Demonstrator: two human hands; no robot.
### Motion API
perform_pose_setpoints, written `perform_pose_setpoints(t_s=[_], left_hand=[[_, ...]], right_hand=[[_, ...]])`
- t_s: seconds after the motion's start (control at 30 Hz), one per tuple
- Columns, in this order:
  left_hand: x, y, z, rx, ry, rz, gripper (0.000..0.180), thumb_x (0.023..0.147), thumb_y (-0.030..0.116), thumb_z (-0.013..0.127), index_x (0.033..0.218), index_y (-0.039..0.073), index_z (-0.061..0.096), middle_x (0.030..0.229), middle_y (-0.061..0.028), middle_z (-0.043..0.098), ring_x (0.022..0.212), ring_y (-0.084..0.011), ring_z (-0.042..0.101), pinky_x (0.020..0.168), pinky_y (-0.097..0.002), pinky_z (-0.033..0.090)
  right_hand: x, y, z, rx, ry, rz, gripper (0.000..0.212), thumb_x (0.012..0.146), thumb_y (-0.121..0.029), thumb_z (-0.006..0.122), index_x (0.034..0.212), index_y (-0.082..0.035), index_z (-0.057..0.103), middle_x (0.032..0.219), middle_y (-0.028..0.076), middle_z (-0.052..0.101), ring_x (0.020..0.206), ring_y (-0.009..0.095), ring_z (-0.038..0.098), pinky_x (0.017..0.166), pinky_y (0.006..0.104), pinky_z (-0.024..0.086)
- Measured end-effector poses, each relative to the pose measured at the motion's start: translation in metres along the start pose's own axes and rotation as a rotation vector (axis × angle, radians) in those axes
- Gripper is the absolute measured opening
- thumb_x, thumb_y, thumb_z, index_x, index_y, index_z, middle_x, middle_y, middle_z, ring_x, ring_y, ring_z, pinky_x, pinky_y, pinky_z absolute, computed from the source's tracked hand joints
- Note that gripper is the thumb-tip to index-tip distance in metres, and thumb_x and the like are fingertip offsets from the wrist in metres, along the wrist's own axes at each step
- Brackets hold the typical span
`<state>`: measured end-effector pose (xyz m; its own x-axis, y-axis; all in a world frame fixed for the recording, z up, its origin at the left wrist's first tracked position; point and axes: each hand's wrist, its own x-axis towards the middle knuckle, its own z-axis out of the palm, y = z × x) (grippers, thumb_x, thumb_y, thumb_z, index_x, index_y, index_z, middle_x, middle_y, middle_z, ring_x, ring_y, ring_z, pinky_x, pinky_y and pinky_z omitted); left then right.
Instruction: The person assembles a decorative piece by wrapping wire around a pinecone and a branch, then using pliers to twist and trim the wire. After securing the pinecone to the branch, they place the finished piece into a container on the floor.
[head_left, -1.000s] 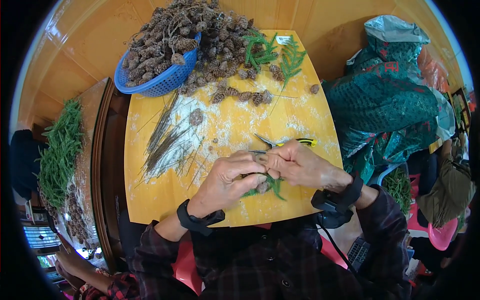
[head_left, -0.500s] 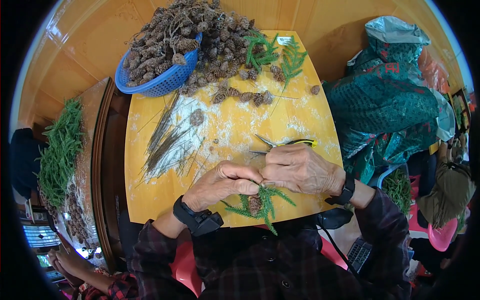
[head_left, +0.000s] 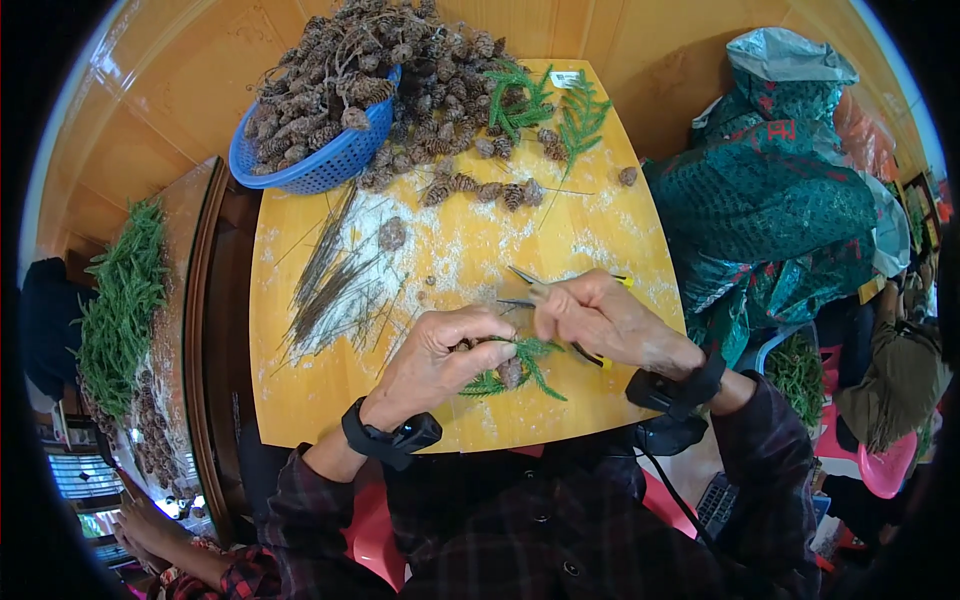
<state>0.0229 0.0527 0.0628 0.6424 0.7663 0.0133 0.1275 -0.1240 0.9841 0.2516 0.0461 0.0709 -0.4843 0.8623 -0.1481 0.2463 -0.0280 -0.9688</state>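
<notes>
My left hand [head_left: 435, 360] pinches a green artificial evergreen sprig [head_left: 545, 378] with a brown pine cone [head_left: 510, 373] set against it, low over the near part of the table. To its right, my right hand [head_left: 605, 318] is raised with its fingers pressed together. Whatever its fingertips hold is too small and blurred to make out. Yellow-and-black-handled pliers [head_left: 520, 274] lie on the table, partly hidden by the right hand, their jaws pointing left.
Thin dark wires [head_left: 325, 285] lie amid white powder on the yellow table [head_left: 290, 400]. Behind them stands a blue basket [head_left: 330, 165] heaped with pine cones, more cones beside it. Green bags [head_left: 760, 210] stand at the right. A side table at left bears green sprigs [head_left: 120, 305].
My right hand has drawn back a little to the right, away from my left fingertips. The sprig and cone have moved slightly up the table with my left hand.
</notes>
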Motion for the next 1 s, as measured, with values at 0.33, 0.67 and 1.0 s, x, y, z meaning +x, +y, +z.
perform_pose_setpoints(t_s=[0.33,0.67,1.0], left_hand=[[0.0,0.007,-0.002,-0.304,0.044,-0.186,0.015,0.088,0.005,0.06,0.101,-0.001,0.064,0.087,-0.0013,0.065,0.083,-0.0072,0.061,0.073,-0.022,0.046],[0.001,0.002,0.005,-0.222,0.147,-0.196,0.016,0.088,0.005,0.06,0.102,-0.002,0.062,0.079,-0.0012,0.063,0.077,-0.0078,0.061,0.068,-0.0219,0.044],[0.002,-0.011,-0.004,-0.252,0.274,-0.206,0.019,0.087,0.003,0.061,0.105,0.0,0.063,0.078,0.0042,0.056,0.071,-0.0033,0.051,0.067,-0.0195,0.042]], right_hand=[[-0.047,0.001,0.01,-1.046,0.349,-0.156,0.062,0.068,-0.035,0.078,0.118,-0.007,0.055,0.118,0.011,0.052,0.111,0.032,0.047,0.091,0.045,0.038],[-0.04,0.03,0.0,-1.091,0.396,-0.147,0.072,0.067,-0.028,0.078,0.13,-0.012,0.047,0.123,0.012,0.046,0.114,0.033,0.042,0.09,0.0462,0.034],[-0.039,0.036,0.004,-1.017,0.414,-0.05,0.054,0.074,-0.017,0.066,0.124,-0.005,0.049,0.105,0.018,0.05,0.092,0.034,0.052,0.078,0.0435,0.046]])
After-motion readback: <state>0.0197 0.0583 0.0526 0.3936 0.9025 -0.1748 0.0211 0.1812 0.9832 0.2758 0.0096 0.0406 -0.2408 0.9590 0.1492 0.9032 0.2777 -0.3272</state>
